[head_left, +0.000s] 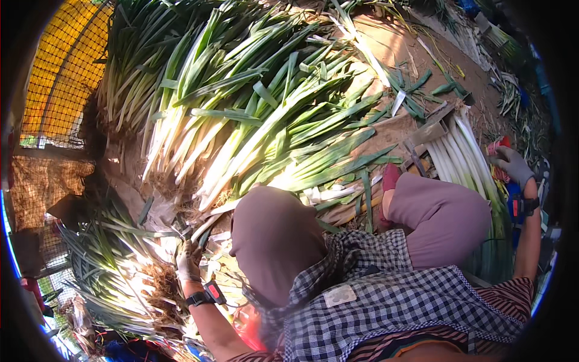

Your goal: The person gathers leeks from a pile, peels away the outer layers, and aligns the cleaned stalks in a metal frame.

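My left hand, in a pale work glove, is closed among the root ends of the leeks at lower left. A small dark piece shows at its fingertips, but what the fingers grip is hard to make out. Beside them a single leek's white stem slants up to the right. On the far right my right hand, in a grey glove, has its fingers curled on a small red roll. Just left of it, a row of white-stemmed leeks lies side by side in a metal frame, leaves toward me.
A large heap of leeks spreads across the ground ahead. Another pile with tangled roots lies at lower left. Yellow netting stands at the left edge. My bent knee is beside the frame. Loose leaves litter the dirt.
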The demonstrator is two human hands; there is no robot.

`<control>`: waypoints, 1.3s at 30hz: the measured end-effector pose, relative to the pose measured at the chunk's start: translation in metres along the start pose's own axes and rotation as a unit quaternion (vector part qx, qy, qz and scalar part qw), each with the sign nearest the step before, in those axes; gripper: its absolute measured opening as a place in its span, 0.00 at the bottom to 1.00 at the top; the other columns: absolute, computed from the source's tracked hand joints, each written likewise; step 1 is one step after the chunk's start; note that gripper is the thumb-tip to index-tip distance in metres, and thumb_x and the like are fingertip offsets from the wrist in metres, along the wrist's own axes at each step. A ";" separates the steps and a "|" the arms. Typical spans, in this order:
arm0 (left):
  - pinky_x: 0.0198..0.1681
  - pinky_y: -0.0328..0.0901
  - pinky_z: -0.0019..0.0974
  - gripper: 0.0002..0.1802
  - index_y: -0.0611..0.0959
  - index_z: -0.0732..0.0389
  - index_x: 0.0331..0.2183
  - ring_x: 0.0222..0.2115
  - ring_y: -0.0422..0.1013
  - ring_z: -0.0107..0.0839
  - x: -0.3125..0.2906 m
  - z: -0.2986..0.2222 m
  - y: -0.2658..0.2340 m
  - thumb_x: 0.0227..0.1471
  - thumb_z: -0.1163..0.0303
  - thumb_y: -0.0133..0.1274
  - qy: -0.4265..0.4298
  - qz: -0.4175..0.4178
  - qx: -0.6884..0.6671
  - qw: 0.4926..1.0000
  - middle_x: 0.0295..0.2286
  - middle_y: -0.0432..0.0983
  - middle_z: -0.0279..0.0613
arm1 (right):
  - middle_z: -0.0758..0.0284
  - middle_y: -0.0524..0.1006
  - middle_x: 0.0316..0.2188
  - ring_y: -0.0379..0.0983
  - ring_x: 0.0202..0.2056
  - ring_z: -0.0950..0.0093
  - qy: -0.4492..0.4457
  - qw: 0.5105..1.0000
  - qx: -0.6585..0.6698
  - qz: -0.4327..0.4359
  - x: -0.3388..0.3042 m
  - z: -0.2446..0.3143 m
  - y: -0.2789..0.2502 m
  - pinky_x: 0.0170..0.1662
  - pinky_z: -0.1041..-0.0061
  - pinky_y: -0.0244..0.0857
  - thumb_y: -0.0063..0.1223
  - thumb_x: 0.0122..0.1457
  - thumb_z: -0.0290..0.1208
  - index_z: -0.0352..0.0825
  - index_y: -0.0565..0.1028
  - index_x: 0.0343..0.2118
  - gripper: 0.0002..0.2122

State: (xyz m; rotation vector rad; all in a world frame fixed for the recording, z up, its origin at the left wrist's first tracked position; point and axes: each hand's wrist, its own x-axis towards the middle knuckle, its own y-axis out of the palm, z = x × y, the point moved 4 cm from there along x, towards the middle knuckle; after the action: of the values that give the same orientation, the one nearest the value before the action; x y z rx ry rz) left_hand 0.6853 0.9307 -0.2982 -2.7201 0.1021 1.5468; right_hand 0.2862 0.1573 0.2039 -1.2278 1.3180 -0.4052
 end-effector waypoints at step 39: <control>0.38 0.71 0.31 0.14 0.72 0.67 0.46 0.33 0.72 0.28 0.030 0.066 0.126 0.57 0.75 0.42 0.028 0.045 -0.230 0.972 0.36 0.73 0.43 | 0.57 0.79 0.40 0.77 0.41 0.60 -0.547 0.789 -0.263 0.092 0.144 0.741 0.400 0.44 0.65 0.71 0.52 0.50 0.26 0.35 0.77 0.40 0.13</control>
State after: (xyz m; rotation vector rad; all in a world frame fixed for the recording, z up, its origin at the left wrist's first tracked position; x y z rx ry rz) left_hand 0.6362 0.8066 -0.3549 -3.1475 -0.1564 1.7007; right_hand 0.8172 0.5167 -0.3603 -1.4022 0.4831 0.8080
